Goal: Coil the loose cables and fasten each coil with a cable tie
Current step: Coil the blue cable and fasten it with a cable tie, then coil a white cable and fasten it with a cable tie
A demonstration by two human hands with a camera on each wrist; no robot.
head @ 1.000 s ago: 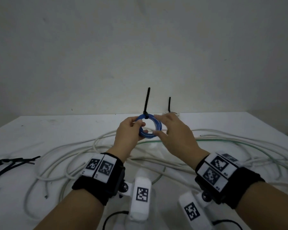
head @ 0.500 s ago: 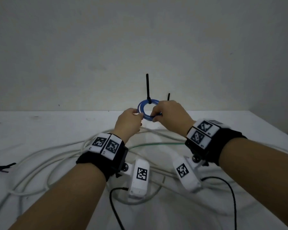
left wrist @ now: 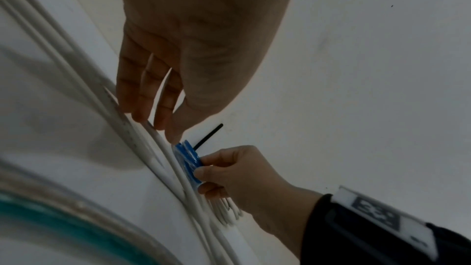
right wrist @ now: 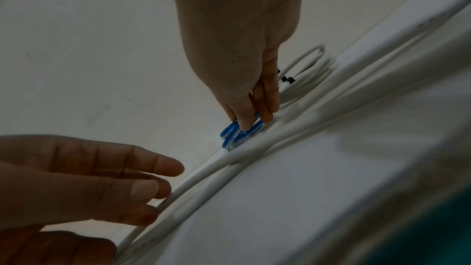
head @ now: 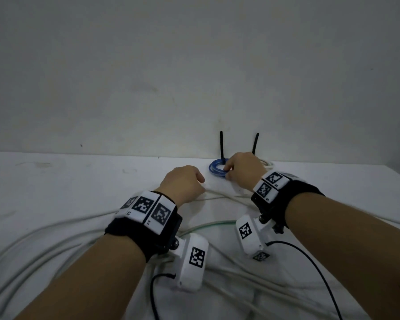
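Blue coil [head: 218,168] now lowered onto table [head: 79,176], right hand [head: 243,173] pinching it, left hand [head: 185,183] released, fingers loose

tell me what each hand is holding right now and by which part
The right hand pinches the blue cable coil by its near right rim, opposite the black cable tie. The left hand holds nothing, fingers relaxed.

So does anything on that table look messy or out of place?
Mostly the loose white cables, sprawled in tangled loops across the table, with a green one among them. The blue coil in the right hand looks tidy, but its black tie tail sticks straight up, untrimmed. Nothing looks damaged.
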